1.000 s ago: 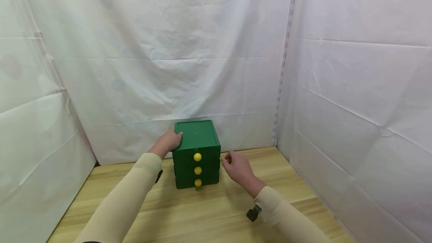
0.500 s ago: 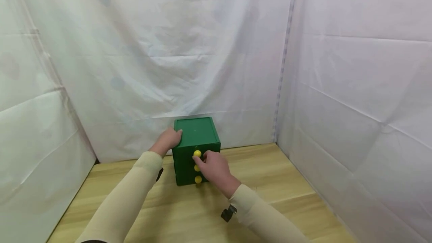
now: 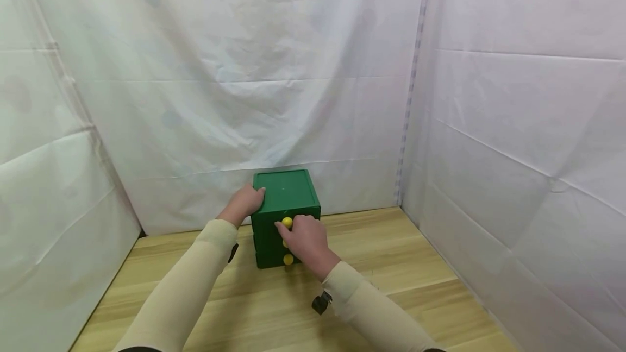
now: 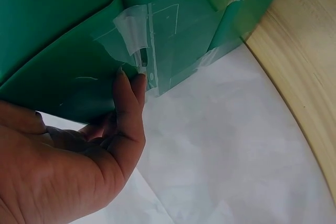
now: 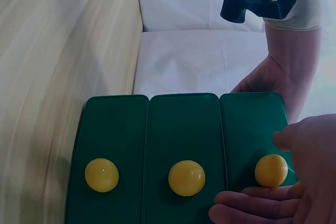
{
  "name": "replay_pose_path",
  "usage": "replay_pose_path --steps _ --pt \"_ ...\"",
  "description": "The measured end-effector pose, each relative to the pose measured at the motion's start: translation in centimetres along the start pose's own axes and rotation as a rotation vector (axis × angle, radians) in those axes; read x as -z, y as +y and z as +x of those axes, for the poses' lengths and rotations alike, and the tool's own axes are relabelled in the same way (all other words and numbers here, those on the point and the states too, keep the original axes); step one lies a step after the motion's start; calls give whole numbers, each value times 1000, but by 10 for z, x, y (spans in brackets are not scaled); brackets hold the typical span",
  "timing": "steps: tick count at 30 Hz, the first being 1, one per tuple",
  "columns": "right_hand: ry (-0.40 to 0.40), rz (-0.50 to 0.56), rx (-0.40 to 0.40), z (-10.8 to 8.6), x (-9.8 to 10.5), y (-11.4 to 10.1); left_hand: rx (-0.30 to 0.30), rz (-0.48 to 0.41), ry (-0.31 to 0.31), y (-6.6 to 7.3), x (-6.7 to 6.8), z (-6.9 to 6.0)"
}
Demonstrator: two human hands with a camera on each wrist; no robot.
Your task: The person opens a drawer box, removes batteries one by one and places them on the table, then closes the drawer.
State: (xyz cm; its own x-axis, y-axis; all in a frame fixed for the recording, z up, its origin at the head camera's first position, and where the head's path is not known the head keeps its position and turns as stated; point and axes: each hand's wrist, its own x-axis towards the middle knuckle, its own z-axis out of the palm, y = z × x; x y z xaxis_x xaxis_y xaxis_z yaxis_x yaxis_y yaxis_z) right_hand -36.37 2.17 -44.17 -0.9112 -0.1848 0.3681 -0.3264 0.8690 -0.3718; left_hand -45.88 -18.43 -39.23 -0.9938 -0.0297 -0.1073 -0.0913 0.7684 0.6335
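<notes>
A green drawer box (image 3: pixel 286 192) stands on the table, its three drawers closed, each with a round yellow knob. My left hand (image 3: pixel 246 200) holds its upper left edge, thumb on top; in the left wrist view the bent fingers of my left hand (image 4: pixel 79 166) press its side. In front of the box is my right hand (image 3: pixel 307 239), at the top knob (image 3: pixel 287 222). The right wrist view has that knob (image 5: pixel 271 170) between the thumb and the straight fingers of my right hand (image 5: pixel 315 171), a gap showing beside the thumb.
The wooden table (image 3: pixel 391 265) extends around the box. White sheets hang behind it (image 3: pixel 274 96) and along both sides. A dark wrist mount (image 3: pixel 321 303) hangs below my right sleeve.
My right hand has moved left from beside the box to the top knob. My left hand has stayed on the box's edge.
</notes>
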Motion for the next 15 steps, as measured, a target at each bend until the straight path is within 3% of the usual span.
replay_pose_path --steps 6,15 --pt "16 -83 11 1 -4 -1 -6 8 -1 -1 -1 -4" --pt "38 -107 -12 7 -11 2 -15 22 12 1 -3 -5"
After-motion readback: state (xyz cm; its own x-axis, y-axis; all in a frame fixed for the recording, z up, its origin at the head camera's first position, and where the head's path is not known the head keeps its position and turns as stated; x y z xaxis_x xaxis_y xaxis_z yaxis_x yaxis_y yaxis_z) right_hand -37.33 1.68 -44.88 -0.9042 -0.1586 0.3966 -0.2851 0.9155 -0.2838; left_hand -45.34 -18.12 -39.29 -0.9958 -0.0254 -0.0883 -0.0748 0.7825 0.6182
